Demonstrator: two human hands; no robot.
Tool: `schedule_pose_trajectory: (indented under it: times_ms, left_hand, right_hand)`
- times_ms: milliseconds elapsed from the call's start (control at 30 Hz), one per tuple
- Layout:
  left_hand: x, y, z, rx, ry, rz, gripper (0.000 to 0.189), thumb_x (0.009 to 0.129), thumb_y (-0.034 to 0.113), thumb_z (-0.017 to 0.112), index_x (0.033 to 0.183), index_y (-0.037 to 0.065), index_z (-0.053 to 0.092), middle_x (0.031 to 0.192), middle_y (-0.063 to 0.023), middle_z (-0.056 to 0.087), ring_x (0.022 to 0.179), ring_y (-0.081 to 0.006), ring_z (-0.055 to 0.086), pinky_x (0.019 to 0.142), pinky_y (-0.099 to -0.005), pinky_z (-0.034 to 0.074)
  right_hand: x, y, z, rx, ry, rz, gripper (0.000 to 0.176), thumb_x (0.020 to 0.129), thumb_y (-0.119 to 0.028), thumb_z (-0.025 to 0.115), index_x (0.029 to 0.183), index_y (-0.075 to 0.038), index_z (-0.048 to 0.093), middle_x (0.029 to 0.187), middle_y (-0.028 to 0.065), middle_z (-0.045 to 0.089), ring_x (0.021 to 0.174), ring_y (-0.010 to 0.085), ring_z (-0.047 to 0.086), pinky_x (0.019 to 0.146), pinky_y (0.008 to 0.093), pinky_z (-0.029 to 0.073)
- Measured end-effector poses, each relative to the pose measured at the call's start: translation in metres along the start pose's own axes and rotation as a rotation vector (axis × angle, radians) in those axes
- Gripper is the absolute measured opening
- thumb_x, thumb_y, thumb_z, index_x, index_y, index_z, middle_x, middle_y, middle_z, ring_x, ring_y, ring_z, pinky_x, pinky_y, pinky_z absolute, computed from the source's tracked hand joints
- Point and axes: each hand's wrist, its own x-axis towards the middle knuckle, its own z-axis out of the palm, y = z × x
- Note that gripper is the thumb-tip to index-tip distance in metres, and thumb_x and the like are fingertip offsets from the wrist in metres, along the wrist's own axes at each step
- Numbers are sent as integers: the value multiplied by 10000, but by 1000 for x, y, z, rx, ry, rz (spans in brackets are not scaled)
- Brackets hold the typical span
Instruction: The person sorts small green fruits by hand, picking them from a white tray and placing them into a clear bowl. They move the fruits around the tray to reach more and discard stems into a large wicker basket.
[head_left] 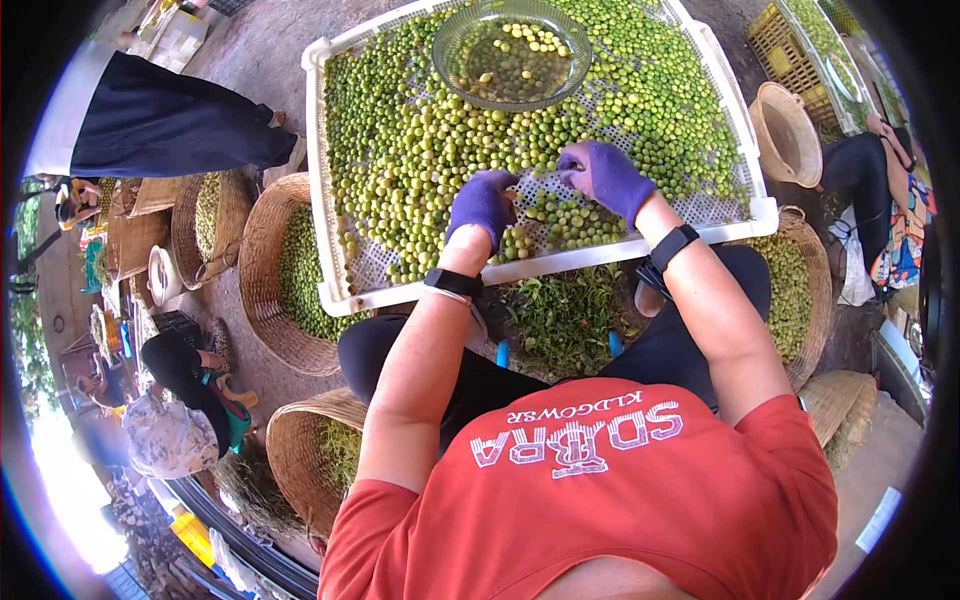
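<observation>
Both my hands wear purple gloves and hover low over a white perforated tray (540, 262) spread with small round green and yellowish fruits (440, 150). My left hand (482, 210) is by the near-middle of the tray, its fingers curled in; whatever they may hold is hidden. To its right, my right hand (608, 180) bends its fingers down towards the fruits, thumb and fingertips together, and I cannot make out what is between them. A bare patch of tray mesh lies between the hands. At the far side, a clear glass bowl (512, 95) holds liquid and several yellowish fruits.
Wicker baskets of green fruit stand left (265, 265) and right (815, 290) of my legs. Leafy green cuttings (565, 320) lie below the tray. A beige bucket (785, 135) is at the right. Other people are nearby: one in dark clothes (170, 120), one in a patterned hat (165, 435).
</observation>
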Motion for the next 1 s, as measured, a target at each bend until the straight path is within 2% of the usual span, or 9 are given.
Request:
schedule_pose_trajectory:
  times_ms: [200, 333, 433, 567, 600, 700, 733, 867, 1000]
  left_hand:
    - [12, 8, 11, -156, -135, 16, 232, 837, 109, 634, 1060, 59, 674, 840, -114, 655, 621, -186, 653, 630, -326, 514]
    - [1, 21, -1, -197, -254, -71, 226, 834, 98, 630, 1051, 62, 682, 756, -109, 677, 609, -181, 661, 617, -322, 515]
    - [-8, 30, 5, -164, -313, 21, 214, 840, 99, 618, 1039, 53, 684, 749, -109, 675, 602, -179, 658, 611, -332, 516]
    - [-7, 37, 24, 17, -333, 208, 211, 824, 120, 605, 1011, 129, 702, 761, -107, 663, 628, -237, 657, 642, -343, 520]
    - [-11, 39, 24, 23, -311, 152, 186, 793, 134, 602, 950, 140, 702, 824, -128, 659, 723, -293, 662, 680, -363, 520]
    - [1, 19, 41, 259, -139, 138, 176, 774, 134, 602, 923, 127, 695, 900, -147, 657, 824, -329, 653, 731, -391, 519]
    - [0, 25, 29, 227, -144, 95, 181, 775, 139, 607, 933, 133, 696, 949, -160, 654, 899, -345, 636, 775, -412, 515]
    - [-3, 29, 30, 118, -105, 151, 193, 754, 143, 634, 936, 133, 699, 952, -163, 659, 894, -349, 641, 787, -415, 517]
    - [-2, 49, 36, 269, -348, 15, 210, 746, 142, 653, 950, 133, 701, 974, -143, 675, 904, -333, 656, 787, -419, 525]
  right_hand:
    - [-17, -24, 0, -148, -224, -94, 182, 777, -181, 679, 928, -91, 632, 925, 164, 624, 868, 357, 620, 760, 446, 494]
    - [-35, -26, 2, -249, -242, -186, 170, 794, -172, 666, 919, -65, 622, 931, 172, 622, 869, 359, 623, 739, 448, 499]
    - [-32, -13, -5, -309, -195, -58, 171, 801, -174, 660, 909, -46, 621, 917, 175, 623, 864, 361, 622, 740, 446, 499]
    - [-27, -4, -26, -92, -37, -12, 196, 796, -173, 659, 939, -41, 631, 899, 183, 634, 878, 360, 617, 767, 444, 490]
    - [-29, -9, -24, 7, -71, 19, 191, 789, -164, 660, 933, -42, 635, 900, 189, 635, 890, 359, 618, 780, 448, 484]
    - [-41, -16, 3, -76, -100, -134, 193, 778, -166, 671, 920, -42, 634, 896, 187, 633, 880, 365, 620, 764, 456, 485]
    - [-43, -18, 7, -140, -198, -128, 192, 772, -164, 673, 917, -45, 632, 905, 185, 632, 862, 369, 625, 736, 454, 494]
    - [-45, -23, 10, -331, -283, -143, 143, 778, -131, 654, 898, -55, 643, 901, 177, 639, 847, 354, 643, 703, 436, 513]
    - [-53, -16, 12, -274, -267, -92, 133, 774, -136, 653, 884, -61, 655, 889, 178, 650, 847, 345, 652, 701, 431, 515]
